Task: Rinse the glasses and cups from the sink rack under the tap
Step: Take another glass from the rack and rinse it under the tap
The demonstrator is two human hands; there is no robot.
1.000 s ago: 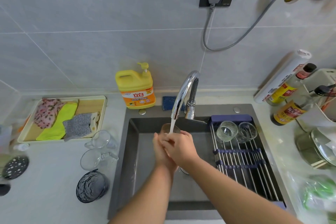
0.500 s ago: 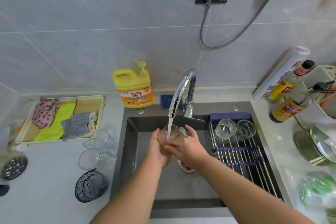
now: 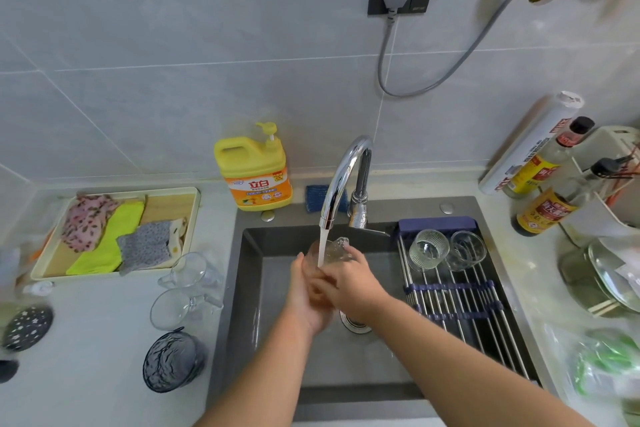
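Water streams from the chrome tap (image 3: 341, 180) into a clear glass (image 3: 329, 251) held over the grey sink (image 3: 277, 322). My left hand (image 3: 306, 295) grips the glass from the left and below. My right hand (image 3: 349, 282) holds it from the right, fingers over its rim side. On the roll-up sink rack (image 3: 457, 302) lie a ribbed clear glass (image 3: 428, 249) and a plain clear glass (image 3: 467, 250), both on their sides at the rack's far end.
Two clear cups (image 3: 192, 270) (image 3: 176, 308) and a dark blue textured glass (image 3: 171, 360) lie on the counter left of the sink. A yellow detergent bottle (image 3: 254, 172) stands behind. A tray of cloths (image 3: 114, 232) sits far left. Sauce bottles (image 3: 543, 204) and dishes crowd the right.
Both hands tilted the glass under the stream and shifted it slightly; my right hand turned around the glass. The rack glasses stayed put.
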